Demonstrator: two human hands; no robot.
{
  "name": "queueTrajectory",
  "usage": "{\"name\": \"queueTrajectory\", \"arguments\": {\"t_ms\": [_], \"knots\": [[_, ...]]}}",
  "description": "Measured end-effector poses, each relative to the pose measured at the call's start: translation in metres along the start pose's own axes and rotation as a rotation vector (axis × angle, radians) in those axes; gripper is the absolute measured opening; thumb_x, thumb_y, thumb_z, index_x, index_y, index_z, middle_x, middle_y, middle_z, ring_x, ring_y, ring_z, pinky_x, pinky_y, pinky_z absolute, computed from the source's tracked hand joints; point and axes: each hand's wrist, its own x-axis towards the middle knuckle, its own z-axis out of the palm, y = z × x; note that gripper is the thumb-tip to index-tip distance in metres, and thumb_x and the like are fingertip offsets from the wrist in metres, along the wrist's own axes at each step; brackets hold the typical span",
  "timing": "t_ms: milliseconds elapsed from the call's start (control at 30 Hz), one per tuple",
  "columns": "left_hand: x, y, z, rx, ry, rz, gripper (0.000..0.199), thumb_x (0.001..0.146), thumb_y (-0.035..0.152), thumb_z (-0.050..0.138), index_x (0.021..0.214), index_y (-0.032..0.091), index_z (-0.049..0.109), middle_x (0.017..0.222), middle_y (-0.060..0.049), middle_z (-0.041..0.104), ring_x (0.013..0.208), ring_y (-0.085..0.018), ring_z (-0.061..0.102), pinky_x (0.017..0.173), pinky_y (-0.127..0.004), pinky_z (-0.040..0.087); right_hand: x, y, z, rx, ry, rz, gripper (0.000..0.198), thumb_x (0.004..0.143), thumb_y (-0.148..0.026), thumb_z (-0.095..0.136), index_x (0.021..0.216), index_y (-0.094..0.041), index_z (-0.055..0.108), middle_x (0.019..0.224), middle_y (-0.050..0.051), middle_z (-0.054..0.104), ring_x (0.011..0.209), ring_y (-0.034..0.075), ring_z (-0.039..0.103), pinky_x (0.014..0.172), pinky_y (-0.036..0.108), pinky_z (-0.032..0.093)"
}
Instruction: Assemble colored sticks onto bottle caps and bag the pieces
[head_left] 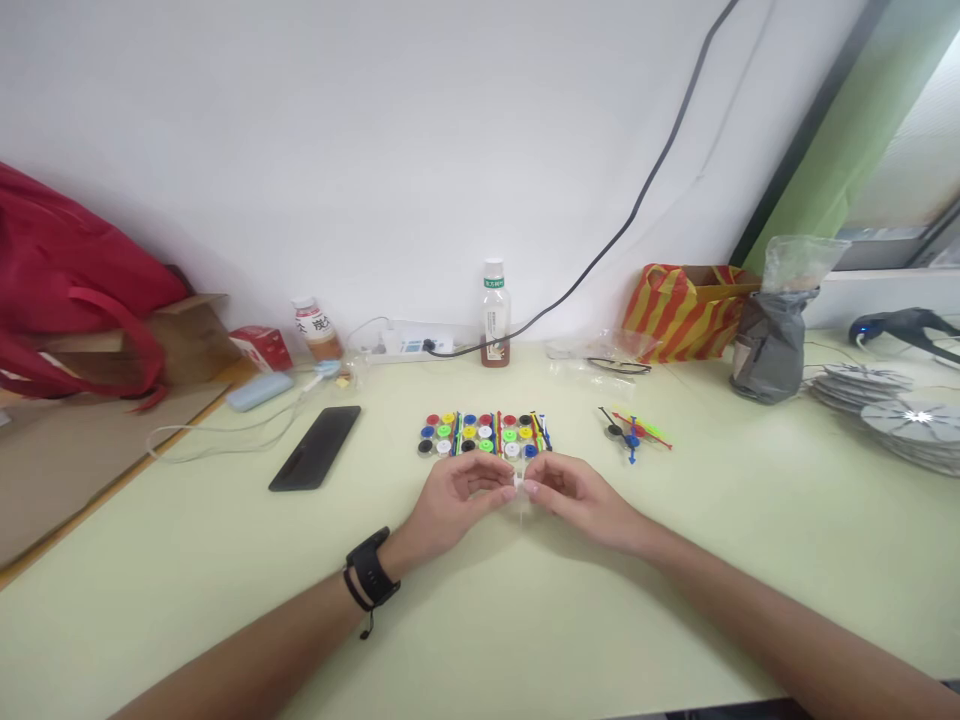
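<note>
My left hand (466, 497) and my right hand (583, 500) meet at the middle of the table, fingertips nearly touching. Between them they pinch a small white plastic piece (519, 482), with a thin pale part pointing down; my fingers cover much of it. Just beyond my hands lie rows of small round discs (470, 433) in red, yellow, blue, green, white and black. Bundles of thin coloured arrow sticks (498, 432) lie between the rows. Off to the right sit several discs with arrows across them (634, 433), in black, blue, red and yellow-green.
A black phone (315, 448) and white cable lie left. Along the wall stand a drink bottle (495, 320), a second bottle (316, 328), a power strip (420, 340) and a striped bag (675, 312). Stacked silver discs (911, 425) are far right; a red bag (82, 265) is far left.
</note>
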Motion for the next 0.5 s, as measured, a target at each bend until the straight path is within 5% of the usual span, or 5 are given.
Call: {"name": "queueTrajectory", "arguments": {"t_ms": [300, 400, 500], "knots": [[-0.003, 0.003, 0.002, 0.075, -0.08, 0.103, 0.026, 0.084, 0.026, 0.081, 0.108, 0.018, 0.072, 0.109, -0.009, 0.072, 0.104, -0.022, 0.069, 0.098, -0.04, 0.058, 0.002, 0.002, 0.002, 0.091, -0.015, 0.034, 0.032, 0.093, -0.051, 0.068, 0.097, -0.02, 0.06, 0.085, 0.001, 0.062, 0.071, 0.014, 0.057, 0.067, 0.029, 0.049], [-0.004, 0.005, 0.002, 0.188, -0.038, 0.08, 0.035, 0.085, 0.029, 0.081, 0.117, 0.021, 0.069, 0.119, -0.009, 0.071, 0.109, -0.023, 0.067, 0.1, -0.039, 0.055, 0.003, -0.002, -0.013, -0.089, 0.145, -0.057, 0.029, 0.096, -0.05, 0.063, 0.098, -0.021, 0.063, 0.085, 0.003, 0.065, 0.073, 0.016, 0.058, 0.067, 0.03, 0.049], [-0.004, 0.006, 0.001, 0.271, -0.004, 0.042, 0.028, 0.09, 0.033, 0.075, 0.115, 0.021, 0.07, 0.112, -0.008, 0.072, 0.098, -0.02, 0.067, 0.091, -0.035, 0.056, 0.005, -0.004, -0.041, -0.433, 0.452, -0.157, 0.027, 0.097, -0.049, 0.061, 0.096, -0.022, 0.065, 0.084, 0.005, 0.068, 0.073, 0.019, 0.059, 0.066, 0.033, 0.047]]}}
